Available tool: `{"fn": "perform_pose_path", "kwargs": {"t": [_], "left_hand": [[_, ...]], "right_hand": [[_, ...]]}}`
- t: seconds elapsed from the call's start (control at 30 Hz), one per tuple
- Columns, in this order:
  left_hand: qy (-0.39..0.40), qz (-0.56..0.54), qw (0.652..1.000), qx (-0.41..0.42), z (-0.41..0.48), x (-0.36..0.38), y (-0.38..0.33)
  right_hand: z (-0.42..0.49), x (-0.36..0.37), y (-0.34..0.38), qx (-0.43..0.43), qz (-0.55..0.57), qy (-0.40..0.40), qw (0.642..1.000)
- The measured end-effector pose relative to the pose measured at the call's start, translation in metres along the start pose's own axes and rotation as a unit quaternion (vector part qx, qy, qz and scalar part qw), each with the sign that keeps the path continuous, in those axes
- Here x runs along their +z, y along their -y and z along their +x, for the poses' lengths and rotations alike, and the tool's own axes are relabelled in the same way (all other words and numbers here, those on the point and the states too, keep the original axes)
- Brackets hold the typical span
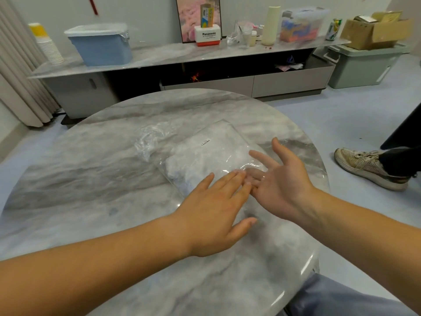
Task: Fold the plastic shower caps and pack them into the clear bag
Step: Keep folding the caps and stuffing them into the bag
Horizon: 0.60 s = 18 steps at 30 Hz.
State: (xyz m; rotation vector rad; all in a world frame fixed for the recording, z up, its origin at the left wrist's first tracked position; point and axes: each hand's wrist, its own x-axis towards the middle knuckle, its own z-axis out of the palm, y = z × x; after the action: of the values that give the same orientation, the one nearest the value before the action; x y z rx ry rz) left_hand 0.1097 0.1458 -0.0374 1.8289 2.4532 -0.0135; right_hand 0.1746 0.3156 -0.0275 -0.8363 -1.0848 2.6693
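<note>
Seemingly nearly done: the flat clear plastic bag [218, 142] on the round grey marble table [91, 179] holds a white wad of caps [200, 165], one crumpled transparent shower cap [148, 142] loose beside it. The left hand [211, 215] and right hand [282, 183], fingers straight, touch its near end.

The clear bag [211, 153] lies flat and angled on the table's [91, 179] middle, packed with whitish bunched shower caps [193, 165], a small white label [206, 142] on its far part. One crumpled, translucent shower cap [148, 142] lies loose just beside its left edge.
</note>
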Motion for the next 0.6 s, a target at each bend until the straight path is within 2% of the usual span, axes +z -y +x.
{"fn": "perform_pose_path", "kwargs": {"t": [0.1,0.2,0.3,0.37,0.47,0.6], "left_hand": [[0.012,-0.013,1.0,-0.014,0.0,0.001,0.003],[0.005,-0.028,1.0,-0.01,0.0,0.0,0.002],[-0.004,-0.072,0.997,0.009,-0.004,-0.005,0.002],[-0.035,-0.132,0.991,0.002,-0.011,-0.014,0.007],[-0.106,-0.229,0.964,-0.079,-0.018,-0.03,0.032],[-0.13,-0.252,0.931,-0.231,-0.017,-0.026,0.115]], "right_hand": [[-0.019,0.0,-0.003,-0.006,0.029,0.009,1.0],[-0.042,-0.004,-0.004,-0.012,-0.001,0.008,1.0],[-0.059,-0.008,0.009,-0.011,-0.12,-0.018,0.993],[-0.063,-0.005,0.022,-0.027,-0.255,-0.064,0.964],[-0.057,0.009,0.037,-0.108,-0.375,-0.128,0.912],[-0.034,0.046,0.029,-0.187,-0.424,-0.064,0.884]]}}
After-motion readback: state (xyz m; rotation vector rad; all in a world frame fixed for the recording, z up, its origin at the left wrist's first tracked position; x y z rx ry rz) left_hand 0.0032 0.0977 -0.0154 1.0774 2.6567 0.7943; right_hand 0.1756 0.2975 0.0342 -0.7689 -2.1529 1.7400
